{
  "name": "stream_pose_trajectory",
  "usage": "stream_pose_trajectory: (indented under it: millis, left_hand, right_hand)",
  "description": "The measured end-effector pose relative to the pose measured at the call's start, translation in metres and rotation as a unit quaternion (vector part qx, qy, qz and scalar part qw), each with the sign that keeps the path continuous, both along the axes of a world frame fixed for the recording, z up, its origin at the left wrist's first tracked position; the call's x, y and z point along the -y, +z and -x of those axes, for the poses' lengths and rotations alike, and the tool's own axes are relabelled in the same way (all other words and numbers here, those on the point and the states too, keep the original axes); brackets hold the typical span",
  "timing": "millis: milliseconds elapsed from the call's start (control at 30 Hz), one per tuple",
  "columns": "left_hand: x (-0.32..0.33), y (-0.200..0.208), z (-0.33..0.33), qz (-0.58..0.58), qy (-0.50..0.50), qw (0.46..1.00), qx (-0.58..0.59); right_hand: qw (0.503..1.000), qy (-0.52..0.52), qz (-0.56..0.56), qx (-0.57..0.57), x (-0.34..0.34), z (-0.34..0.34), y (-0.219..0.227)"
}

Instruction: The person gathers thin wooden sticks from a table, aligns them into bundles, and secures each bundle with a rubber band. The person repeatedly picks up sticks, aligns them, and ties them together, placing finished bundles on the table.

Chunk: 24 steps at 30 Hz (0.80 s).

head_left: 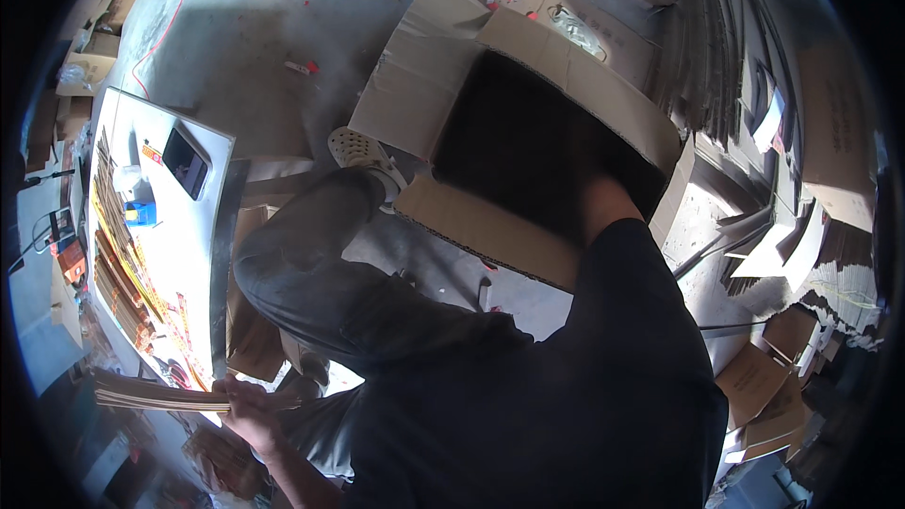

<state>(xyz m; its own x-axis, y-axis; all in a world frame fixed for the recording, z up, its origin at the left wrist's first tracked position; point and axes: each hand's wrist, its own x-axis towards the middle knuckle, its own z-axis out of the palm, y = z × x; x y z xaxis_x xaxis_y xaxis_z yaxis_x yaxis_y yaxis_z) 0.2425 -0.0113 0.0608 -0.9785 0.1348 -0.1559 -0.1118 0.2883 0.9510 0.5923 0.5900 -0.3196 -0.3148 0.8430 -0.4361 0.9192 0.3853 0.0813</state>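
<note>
At the lower left, my left hand [251,412] is closed around one end of a thin stack of flat cardboard sheets [160,398], beside the near end of a white table. My right arm reaches down into a large open cardboard box [490,231] on the floor, its flaps folded outward. Only the wrist end of my right hand [603,196] shows. Its fingers are lost in the box's dark inside, as is whatever lies there.
On the white table [193,269] lie a phone [186,162], a blue item [140,214] and striped cardboard strips. Stacked flat cardboard [721,57] stands along the right. Small cartons [754,382] sit at the lower right. My bent knee [269,264] is between table and box.
</note>
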Motion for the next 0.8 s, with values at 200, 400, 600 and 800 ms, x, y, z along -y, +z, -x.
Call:
stream_pose_trajectory:
  millis: [200, 400, 600, 800]
  left_hand:
    - [-0.025, -0.01, 0.014, -0.057, 0.013, 0.996, 0.06]
    - [-0.032, -0.013, 0.022, -0.054, -0.007, 0.996, 0.074]
    - [-0.038, -0.014, 0.029, -0.035, -0.016, 0.998, 0.056]
    - [-0.031, -0.01, 0.027, -0.045, -0.014, 0.997, 0.057]
  right_hand:
    - [1.0, -0.006, 0.0, 0.01, -0.014, -0.021, -0.012]
    - [1.0, 0.0, 0.008, 0.01, -0.015, -0.027, -0.017]
    - [1.0, 0.004, 0.012, 0.009, -0.013, -0.032, -0.017]
    - [1.0, 0.016, 0.02, 0.005, -0.008, -0.026, -0.017]
